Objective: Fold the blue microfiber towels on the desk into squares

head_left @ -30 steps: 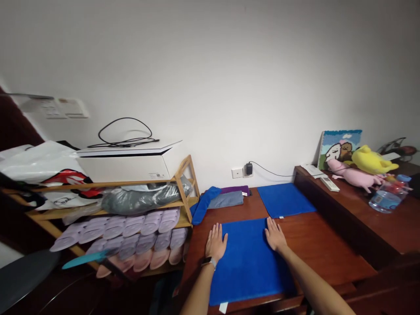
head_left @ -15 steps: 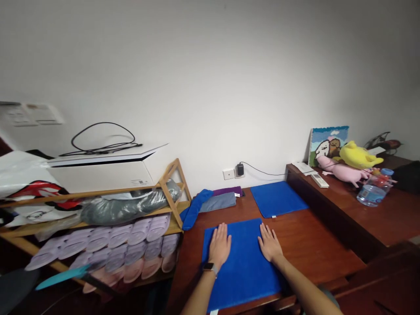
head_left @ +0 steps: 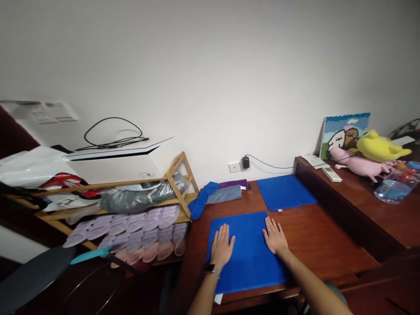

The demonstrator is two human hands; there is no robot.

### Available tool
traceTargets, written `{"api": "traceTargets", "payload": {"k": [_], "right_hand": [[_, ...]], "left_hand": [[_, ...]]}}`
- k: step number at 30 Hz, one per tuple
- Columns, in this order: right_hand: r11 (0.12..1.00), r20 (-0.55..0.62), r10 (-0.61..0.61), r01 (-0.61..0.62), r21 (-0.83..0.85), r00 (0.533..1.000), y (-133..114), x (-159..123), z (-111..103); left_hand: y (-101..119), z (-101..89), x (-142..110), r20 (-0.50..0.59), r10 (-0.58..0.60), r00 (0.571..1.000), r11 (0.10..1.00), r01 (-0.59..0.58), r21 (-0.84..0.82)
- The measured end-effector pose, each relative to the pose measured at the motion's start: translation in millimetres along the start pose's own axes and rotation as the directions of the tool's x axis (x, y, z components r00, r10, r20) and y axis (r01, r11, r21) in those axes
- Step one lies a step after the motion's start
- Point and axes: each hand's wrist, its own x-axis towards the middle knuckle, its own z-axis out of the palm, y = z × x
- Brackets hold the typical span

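A blue cloth (head_left: 249,258) is spread flat on the brown wooden table (head_left: 318,249), with a white tag at its near left corner. My left hand (head_left: 222,246) rests palm down on its left part, fingers stretched out; a watch sits on that wrist. At the cloth's right edge lies my right hand (head_left: 274,236), also flat with the fingers extended. Farther back, a second blue cloth (head_left: 285,191) is spread out on the table. Folded cloths lie at the back left: a blue one (head_left: 202,201), a grey one (head_left: 226,194) and a purple one (head_left: 234,184).
A wooden rack (head_left: 188,175) on the left holds a white box (head_left: 114,168) and several slippers (head_left: 134,222). On the raised surface at right are a pink plush toy (head_left: 357,165), a yellow plush toy (head_left: 377,146), a remote (head_left: 331,174) and a bottle (head_left: 392,190). A charger (head_left: 246,162) is plugged into the wall.
The view has shifted, so most things appear farther right. My left hand has slid slightly toward me over the cloth; my right hand stays at its right edge.
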Motion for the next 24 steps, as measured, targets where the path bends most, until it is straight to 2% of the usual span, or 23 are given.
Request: {"api": "traceTargets", "payload": {"k": [2,4,7,12,18,21,22,24], "right_hand": [[1.000,0.000,0.007,-0.007,-0.017,1.000,-2,0,-2],[0.999,0.010,0.017,-0.016,-0.045,1.000,-4,0,-6],[0.996,0.029,0.032,-0.029,-0.084,0.999,-9,-5,-11],[0.998,-0.040,-0.021,0.018,-0.066,0.999,-7,-31,-5],[0.999,-0.004,-0.019,0.019,-0.041,1.000,-5,-55,2],[0.999,-0.002,-0.015,0.015,-0.036,1.000,-8,-55,-2],[0.999,-0.001,-0.014,0.014,-0.034,1.000,-8,-55,-3],[0.999,0.003,-0.012,0.012,-0.036,1.000,-9,-56,-6]], "left_hand": [[-33,-6.8,-12,-0.010,-0.057,0.998,0.998,0.058,0.033],[-47,-9.9,-20,-0.010,-0.075,0.997,0.996,0.075,0.040],[-47,-7.8,-23,-0.030,-0.087,0.996,0.996,0.088,0.023],[-42,1.3,-19,-0.084,-0.069,0.994,0.998,0.070,0.008],[-52,-0.6,-18,-0.091,-0.065,0.994,0.998,0.065,0.001],[-34,-6.0,-17,-0.107,-0.009,0.994,1.000,0.010,0.001],[-19,-7.0,-16,-0.109,0.026,0.994,1.000,-0.027,-0.007],[25,-6.4,-13,-0.099,0.118,0.988,0.992,-0.123,-0.042]]}}
